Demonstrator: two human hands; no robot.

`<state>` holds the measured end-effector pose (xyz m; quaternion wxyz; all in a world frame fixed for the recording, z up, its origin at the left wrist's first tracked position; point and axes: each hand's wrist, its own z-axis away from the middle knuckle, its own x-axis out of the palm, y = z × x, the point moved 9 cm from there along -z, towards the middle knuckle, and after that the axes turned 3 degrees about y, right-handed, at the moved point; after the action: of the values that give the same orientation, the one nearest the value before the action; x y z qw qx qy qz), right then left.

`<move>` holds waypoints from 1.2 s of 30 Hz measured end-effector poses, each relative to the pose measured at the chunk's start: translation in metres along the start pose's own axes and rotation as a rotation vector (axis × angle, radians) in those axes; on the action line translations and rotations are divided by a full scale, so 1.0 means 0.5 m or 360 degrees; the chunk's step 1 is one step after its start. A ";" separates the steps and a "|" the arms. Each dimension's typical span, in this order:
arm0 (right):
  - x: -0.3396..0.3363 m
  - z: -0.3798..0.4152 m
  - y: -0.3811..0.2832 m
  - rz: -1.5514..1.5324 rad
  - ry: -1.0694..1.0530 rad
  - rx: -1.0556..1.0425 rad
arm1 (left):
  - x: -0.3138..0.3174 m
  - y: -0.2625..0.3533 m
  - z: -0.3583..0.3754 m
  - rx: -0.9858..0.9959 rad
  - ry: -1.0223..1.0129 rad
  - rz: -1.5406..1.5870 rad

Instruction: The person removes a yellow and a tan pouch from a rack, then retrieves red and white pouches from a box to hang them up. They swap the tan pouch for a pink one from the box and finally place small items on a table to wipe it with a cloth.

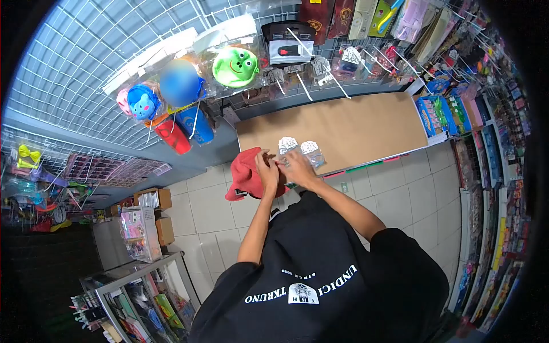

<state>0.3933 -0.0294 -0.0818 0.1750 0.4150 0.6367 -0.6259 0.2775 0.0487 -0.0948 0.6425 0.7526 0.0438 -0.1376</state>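
Note:
My left hand [267, 173] has its fingers bent, at the edge of a red cloth item [245, 171] with a small dark piece near its lower edge. Close beside it, my right hand [299, 170] reaches in from the right with curled fingers. The fingertips of both hands nearly meet, and whatever is pinched there is too small to make out. Just beyond them, on a brown shelf top [366, 123], lies a clear packet with a white printed header card [287, 143], its lower part covered by my right hand. A second such packet [309, 147] lies to its right.
Wire grid panels [154, 26] with hanging goods rise behind the shelf. A green frog-faced pouch [235, 66] and metal hooks [337, 80] jut out above it. Packed shelves [486, 200] line the right. A glass cabinet [146, 303] and a plastic basket [140, 233] stand at lower left.

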 end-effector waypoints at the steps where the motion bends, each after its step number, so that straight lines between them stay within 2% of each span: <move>1: 0.018 0.004 -0.037 0.0077 -0.0091 -0.0097 | -0.022 0.033 0.010 0.0143 0.0041 -0.0121; 2: 0.055 0.015 -0.041 0.0101 -0.0150 -0.0124 | -0.040 0.066 0.021 0.0282 0.0080 -0.0245; 4: 0.129 0.031 -0.045 0.0146 -0.0259 -0.0179 | -0.055 0.087 0.028 0.0275 0.0004 -0.0204; 7: 0.149 0.037 -0.045 -0.0255 -0.0346 -0.0040 | -0.063 0.108 0.040 0.0310 -0.0095 -0.0168; 8: 0.158 0.034 -0.036 -0.0306 -0.0475 0.0025 | -0.067 0.114 0.047 0.0340 -0.0128 -0.0201; 11: 0.141 0.012 -0.016 -0.0618 -0.0352 0.0095 | -0.084 0.157 0.067 0.0427 -0.0193 -0.0210; 12: 0.070 0.002 -0.073 -0.0493 -0.0359 0.0056 | -0.091 0.173 0.073 0.0459 -0.0211 -0.0200; 13: 0.065 -0.009 -0.068 -0.0602 -0.0245 -0.0010 | -0.104 0.196 0.080 0.0522 -0.0174 -0.0181; 15: 0.014 -0.014 -0.072 -0.1185 -0.0050 0.0099 | -0.127 0.232 0.095 0.0654 -0.0103 -0.0143; 16: 0.011 -0.016 -0.077 -0.1634 -0.0144 0.0281 | -0.137 0.240 0.105 0.0727 -0.0103 -0.0162; 17: -0.019 0.000 -0.076 -0.1870 -0.0109 0.0405 | -0.145 0.255 0.115 0.0854 -0.0067 -0.0287; 19: -0.077 0.006 -0.101 -0.2097 -0.0107 0.0432 | -0.153 0.306 0.132 0.1106 0.0000 -0.0531; 23: -0.180 0.034 -0.137 -0.2615 0.0010 0.0561 | -0.136 0.301 0.112 0.0912 -0.0210 -0.0793; 25: -0.248 0.061 -0.153 -0.2798 0.0137 0.0702 | -0.121 0.262 0.102 0.0873 -0.0318 -0.0856; 27: -0.269 0.092 -0.112 -0.2985 0.0306 0.0771 | -0.105 0.211 0.099 0.0861 -0.0471 -0.0814; 28: -0.297 0.108 -0.097 -0.2934 0.0387 0.0739 | -0.108 0.272 0.096 0.0897 -0.0342 -0.0707; 29: -0.327 0.134 -0.075 -0.2735 0.0586 0.0821 | -0.107 0.275 0.089 0.0611 -0.0314 -0.0321; 31: -0.360 0.139 -0.077 -0.3231 0.0192 0.0225 | -0.089 0.246 0.091 0.0025 -0.0237 0.0441; 32: -0.360 0.157 -0.046 -0.3066 0.0327 0.0364 | -0.070 0.248 0.095 0.0032 -0.0237 0.0536; 34: -0.378 0.184 -0.022 -0.2712 0.0574 0.0604 | 0.000 0.240 0.121 -0.0431 -0.0426 0.1014; 35: -0.369 0.201 -0.005 -0.2342 0.0621 0.0618 | 0.038 0.240 0.142 -0.0660 -0.0520 0.1253; 36: -0.346 0.221 0.022 -0.1973 0.0662 0.0621 | 0.078 0.220 0.162 -0.0399 -0.0702 0.1040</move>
<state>0.4714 -0.1885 0.0222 -0.4198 0.1092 0.6527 -0.6211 0.3294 -0.0539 -0.0113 0.7330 0.5953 -0.3197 -0.0781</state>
